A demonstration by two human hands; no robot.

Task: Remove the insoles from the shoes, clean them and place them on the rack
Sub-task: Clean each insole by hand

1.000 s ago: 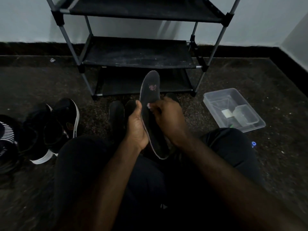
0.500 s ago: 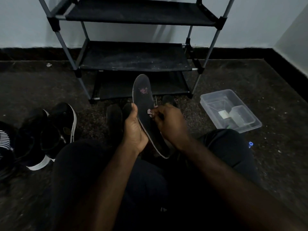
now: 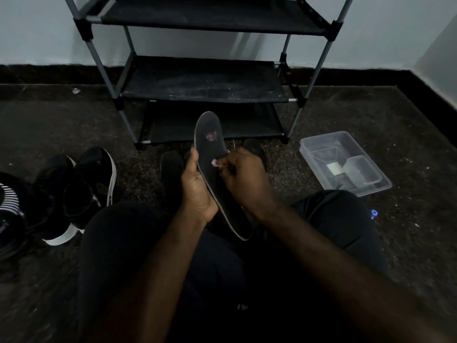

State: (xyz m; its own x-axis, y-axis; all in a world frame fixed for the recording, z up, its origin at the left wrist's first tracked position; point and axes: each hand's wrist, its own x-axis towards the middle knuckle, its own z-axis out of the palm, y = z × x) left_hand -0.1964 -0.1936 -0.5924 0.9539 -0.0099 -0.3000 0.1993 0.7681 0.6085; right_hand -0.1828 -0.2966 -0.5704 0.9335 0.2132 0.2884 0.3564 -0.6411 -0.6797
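The dark insole (image 3: 212,154) stands tilted between the two hands above the person's lap. Its toe end points far, toward the rack (image 3: 205,80), and its heel end reaches down near the right wrist. A reddish worn patch shows near the toe.

Since a second ago the toe has swung a little to the left against the rack behind it. The grip of both hands is unchanged, and the pale scrap (image 3: 214,163) is still at the insole's middle.

The left hand (image 3: 197,191) grasps the insole along its left edge, thumb up along that edge and fingers hidden behind. The right hand (image 3: 244,179) has its fingers curled, pinching the pale scrap and pressing it onto the insole's face; what the scrap is cannot be told.

A pair of black shoes (image 3: 94,179) sits on the floor (image 3: 371,115) to the left. A clear box (image 3: 343,164) lies to the right.
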